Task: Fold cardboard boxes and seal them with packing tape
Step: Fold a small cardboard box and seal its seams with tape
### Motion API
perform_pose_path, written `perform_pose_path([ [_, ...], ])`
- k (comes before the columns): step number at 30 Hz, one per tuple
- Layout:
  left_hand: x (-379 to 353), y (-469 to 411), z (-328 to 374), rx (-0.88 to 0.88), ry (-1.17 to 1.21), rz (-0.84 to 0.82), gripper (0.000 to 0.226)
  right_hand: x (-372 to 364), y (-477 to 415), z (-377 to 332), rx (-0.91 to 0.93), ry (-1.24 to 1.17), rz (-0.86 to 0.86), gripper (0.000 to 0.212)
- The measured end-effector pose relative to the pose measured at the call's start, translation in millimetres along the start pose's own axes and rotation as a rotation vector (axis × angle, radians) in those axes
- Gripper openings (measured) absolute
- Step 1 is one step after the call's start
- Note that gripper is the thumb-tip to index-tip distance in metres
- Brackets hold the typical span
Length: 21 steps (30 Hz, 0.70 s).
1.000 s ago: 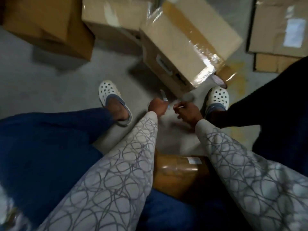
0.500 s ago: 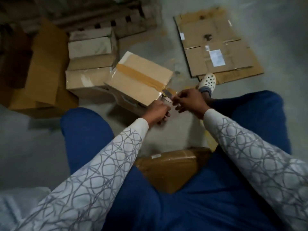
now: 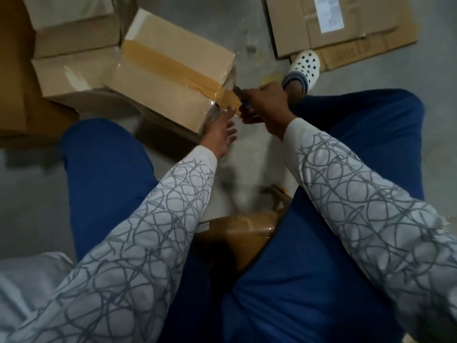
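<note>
Concrete floor (image 3: 32, 194) with box (image 3: 158, 95): tape strip (image 3: 168, 61) spans its top seam. At the box's near corner, right hand (image 3: 267, 105) grips a cutter (image 3: 237, 90), probably to sever the tail; left hand (image 3: 220, 134), fingers straight, alongside. Flattened cardboard (image 3: 358, 33) beyond awaits folding.

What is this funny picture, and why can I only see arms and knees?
The camera sits on a person's head and looks down, so you see their own arms, blue trousers and one white shoe. Below is a grey floor. In front lies a cardboard box with brown tape stuck across its top. The right hand grips a small knife at the end of the tape. The left hand, fingers straight, touches the box's near corner. Flat cardboard lies farther away.
</note>
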<state>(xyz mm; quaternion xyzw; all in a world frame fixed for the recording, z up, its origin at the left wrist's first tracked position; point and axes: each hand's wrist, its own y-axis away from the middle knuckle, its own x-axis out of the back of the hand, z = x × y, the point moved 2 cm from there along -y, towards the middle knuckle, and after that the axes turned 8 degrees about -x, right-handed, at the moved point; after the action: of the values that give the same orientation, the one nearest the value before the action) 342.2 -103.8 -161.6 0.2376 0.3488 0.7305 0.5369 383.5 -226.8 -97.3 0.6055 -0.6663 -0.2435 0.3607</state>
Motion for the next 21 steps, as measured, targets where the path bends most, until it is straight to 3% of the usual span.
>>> perform_pose_path([
  [6, -28.1, -28.6, -7.2, 0.014, 0.057, 0.095, 0.063, -11.1, -17.5, -1.6, 0.034, 0.135, 0.097, 0.023],
  [10, -25.0, -50.1, -22.5, 0.031, 0.076, 0.133, 0.1, -13.4, -27.2, 1.5, 0.049, 0.174, 0.113, 0.023],
  [19, -30.0, -70.2, -11.7, -0.048, 0.376, -0.043, 0.033, -21.0, -35.5, 6.2, 0.111, 0.252, 0.14, 0.025],
  [21, -30.2, -73.6, -7.9, -0.063, 0.391, -0.063, 0.026, -24.4, -36.1, 4.3, 0.125, 0.255, 0.152, 0.037],
])
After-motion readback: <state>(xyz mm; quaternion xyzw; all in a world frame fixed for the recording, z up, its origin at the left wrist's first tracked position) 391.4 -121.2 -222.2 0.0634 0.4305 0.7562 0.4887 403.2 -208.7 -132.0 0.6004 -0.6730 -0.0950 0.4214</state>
